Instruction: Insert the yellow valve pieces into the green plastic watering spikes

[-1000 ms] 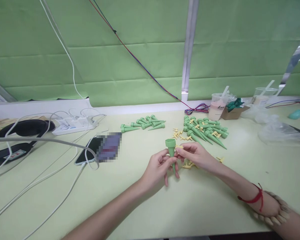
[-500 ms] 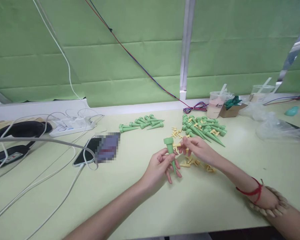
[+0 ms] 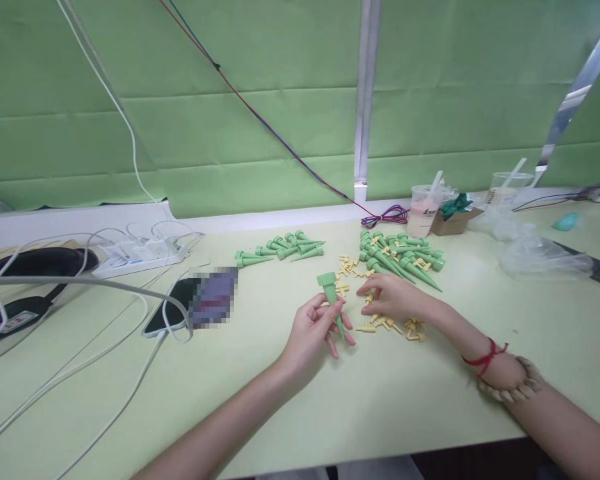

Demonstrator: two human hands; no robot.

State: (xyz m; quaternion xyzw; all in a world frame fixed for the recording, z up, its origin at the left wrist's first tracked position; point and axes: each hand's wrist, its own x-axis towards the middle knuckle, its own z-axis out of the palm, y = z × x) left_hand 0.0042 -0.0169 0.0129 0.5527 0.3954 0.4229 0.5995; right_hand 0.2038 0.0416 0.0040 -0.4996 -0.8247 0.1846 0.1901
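Pale green table (image 3: 430, 400), frame centre: left hand (image 3: 313, 330) pinches a green spike (image 3: 331, 298); right hand (image 3: 393, 297), fingers loosely open, touches yellow pieces (image 3: 390, 325).

A pixelated patch hides the phone's (image 3: 177, 307) screen, and perhaps something lying on it.

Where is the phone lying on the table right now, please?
The phone lies left of centre in the head view, left of the left hand, before the power strip.
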